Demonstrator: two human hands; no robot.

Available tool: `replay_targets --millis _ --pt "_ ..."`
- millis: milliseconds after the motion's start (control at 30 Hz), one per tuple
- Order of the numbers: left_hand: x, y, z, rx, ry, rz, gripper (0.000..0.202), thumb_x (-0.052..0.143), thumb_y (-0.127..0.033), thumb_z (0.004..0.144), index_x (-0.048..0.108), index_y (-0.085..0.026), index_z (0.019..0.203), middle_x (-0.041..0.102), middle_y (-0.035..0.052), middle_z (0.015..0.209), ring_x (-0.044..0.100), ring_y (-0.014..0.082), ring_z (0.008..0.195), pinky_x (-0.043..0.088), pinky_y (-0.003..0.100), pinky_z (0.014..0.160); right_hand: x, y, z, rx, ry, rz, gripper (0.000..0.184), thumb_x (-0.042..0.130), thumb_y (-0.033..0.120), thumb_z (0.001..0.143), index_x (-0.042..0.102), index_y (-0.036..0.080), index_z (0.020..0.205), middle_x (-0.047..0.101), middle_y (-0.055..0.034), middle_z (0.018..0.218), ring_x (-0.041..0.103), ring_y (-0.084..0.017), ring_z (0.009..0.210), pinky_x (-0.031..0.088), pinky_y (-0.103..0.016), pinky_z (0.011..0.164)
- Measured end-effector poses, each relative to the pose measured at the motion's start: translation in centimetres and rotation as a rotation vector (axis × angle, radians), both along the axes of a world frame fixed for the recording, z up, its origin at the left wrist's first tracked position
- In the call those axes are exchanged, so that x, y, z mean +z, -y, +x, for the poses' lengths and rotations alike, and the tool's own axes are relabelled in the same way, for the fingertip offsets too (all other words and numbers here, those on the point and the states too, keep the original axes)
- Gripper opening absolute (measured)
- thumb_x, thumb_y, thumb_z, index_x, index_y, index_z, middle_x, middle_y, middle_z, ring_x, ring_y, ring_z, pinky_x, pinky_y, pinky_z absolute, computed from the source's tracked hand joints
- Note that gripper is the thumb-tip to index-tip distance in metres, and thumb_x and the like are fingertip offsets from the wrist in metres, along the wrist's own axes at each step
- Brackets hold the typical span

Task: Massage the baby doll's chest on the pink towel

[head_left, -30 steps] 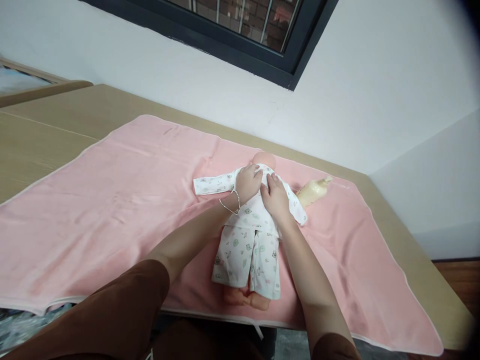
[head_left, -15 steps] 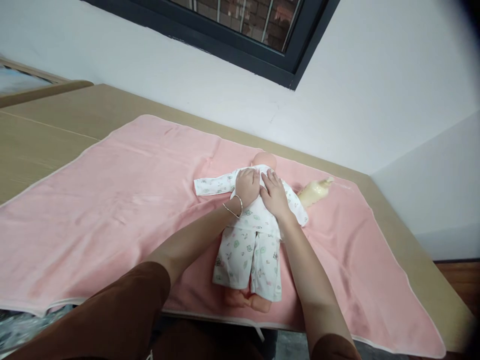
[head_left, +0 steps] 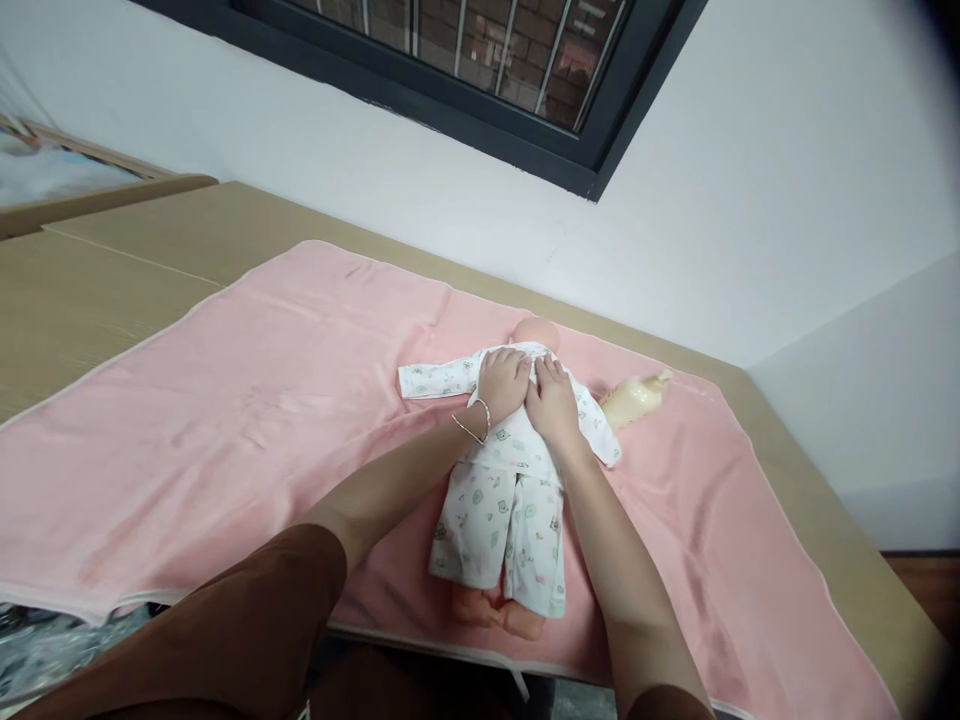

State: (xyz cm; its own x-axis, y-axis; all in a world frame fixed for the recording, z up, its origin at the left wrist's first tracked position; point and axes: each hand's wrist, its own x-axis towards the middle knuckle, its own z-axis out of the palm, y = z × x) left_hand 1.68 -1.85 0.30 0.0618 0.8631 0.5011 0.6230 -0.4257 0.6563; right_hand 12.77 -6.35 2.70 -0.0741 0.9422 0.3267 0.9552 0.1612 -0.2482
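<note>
A baby doll (head_left: 517, 450) in white printed pyjamas lies on a pink blanket (head_left: 262, 420), its head away from me and its bare feet near the front edge. My left hand (head_left: 504, 382), with a bracelet at the wrist, rests flat on the doll's upper body. Beside it my right hand (head_left: 553, 400) also lies flat on the doll's upper body, fingers stretched toward the head. Neither hand grips anything. The doll's sleeves spread out to both sides. Just past its right-hand sleeve lies a yellowish baby bottle (head_left: 634, 399).
The blanket covers a wooden tabletop (head_left: 172, 235) against a white wall (head_left: 750, 200). Above is a dark window frame (head_left: 480, 105). A wooden-edged tray or frame (head_left: 112, 200) stands at the far left. Clear plastic (head_left: 45, 650) shows below the blanket's left front edge.
The view has shifted slightly, so the scene sits a little lower. Both hands stay on the doll, and the right hand's fingers are drawn closer together. Doll and bottle keep their places.
</note>
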Motion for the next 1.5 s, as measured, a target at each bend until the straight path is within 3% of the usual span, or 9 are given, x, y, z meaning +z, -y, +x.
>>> replay_targets --millis 233,433,567,733,967,1200,1500 --pt "-0.4 0.2 0.1 0.008 -0.022 -0.006 0.032 0.04 -0.024 0.098 0.065 -0.018 0.118 0.067 0.0078 0.127 0.055 0.0234 0.124 0.034 0.044 0.115 -0.6 -0.8 1.0 -0.114 -0.066 0.037 0.061 0.035 0.043 0.098 0.048 0.002 0.142 0.045 -0.0258 0.15 0.037 -0.035 0.143 0.028 -0.052 0.116" --pt "-0.7 0.0 0.0 -0.009 -0.06 -0.001 0.034 0.043 -0.023 0.095 0.063 -0.017 0.122 0.065 0.009 0.13 0.053 0.0246 0.126 0.032 0.045 0.117 -0.7 -1.0 1.4 -0.13 0.021 0.014 0.064 0.038 0.042 0.097 0.04 0.002 0.147 0.037 -0.0255 0.155 0.026 -0.037 0.149 0.017 -0.058 0.119" --pt "-0.7 0.3 -0.2 -0.043 -0.094 0.002 0.037 0.045 -0.027 0.095 0.059 -0.017 0.128 0.061 0.0103 0.137 0.049 0.0262 0.133 0.029 0.047 0.119 -0.9 -1.2 1.4 -0.114 -0.03 -0.012 0.066 0.038 0.042 0.096 0.038 0.001 0.148 0.038 -0.0248 0.155 0.031 -0.035 0.147 0.019 -0.054 0.12" --pt "-0.6 0.2 -0.5 -0.051 -0.126 -0.036 0.041 0.046 -0.031 0.095 0.055 -0.017 0.132 0.054 0.0119 0.145 0.036 0.0298 0.145 0.025 0.051 0.121 -0.9 -0.9 1.3 -0.188 -0.092 0.003 0.073 0.042 0.046 0.094 0.036 -0.006 0.145 0.037 -0.0302 0.153 0.03 -0.037 0.147 0.024 -0.052 0.118" --pt "-1.0 -0.4 -0.8 -0.095 -0.175 0.039 0.041 0.044 -0.033 0.096 0.056 -0.016 0.132 0.059 0.013 0.139 0.047 0.0274 0.135 0.03 0.044 0.118 -0.9 -1.3 1.9 -0.126 -0.061 0.056 0.059 0.044 0.044 0.093 0.05 0.008 0.14 0.06 -0.021 0.134 0.053 -0.034 0.125 0.037 -0.048 0.107" --pt "-1.0 -0.3 -0.8 -0.089 -0.146 0.076 0.04 0.044 -0.032 0.096 0.059 -0.015 0.128 0.064 0.012 0.13 0.053 0.027 0.123 0.035 0.042 0.112 -1.2 -1.5 2.1 -0.091 -0.044 0.009 0.058 0.041 0.041 0.095 0.043 0.012 0.146 0.047 -0.0179 0.15 0.039 -0.033 0.14 0.025 -0.053 0.116" --pt "-1.0 -0.4 -0.6 -0.075 -0.159 0.035 0.04 0.048 -0.027 0.092 0.059 -0.017 0.129 0.062 0.011 0.134 0.052 0.027 0.127 0.034 0.042 0.114 -1.1 -1.3 2.0 -0.088 -0.079 0.011 0.056 0.036 0.047 0.1 0.045 0.014 0.145 0.049 -0.0174 0.148 0.04 -0.031 0.139 0.023 -0.055 0.117"
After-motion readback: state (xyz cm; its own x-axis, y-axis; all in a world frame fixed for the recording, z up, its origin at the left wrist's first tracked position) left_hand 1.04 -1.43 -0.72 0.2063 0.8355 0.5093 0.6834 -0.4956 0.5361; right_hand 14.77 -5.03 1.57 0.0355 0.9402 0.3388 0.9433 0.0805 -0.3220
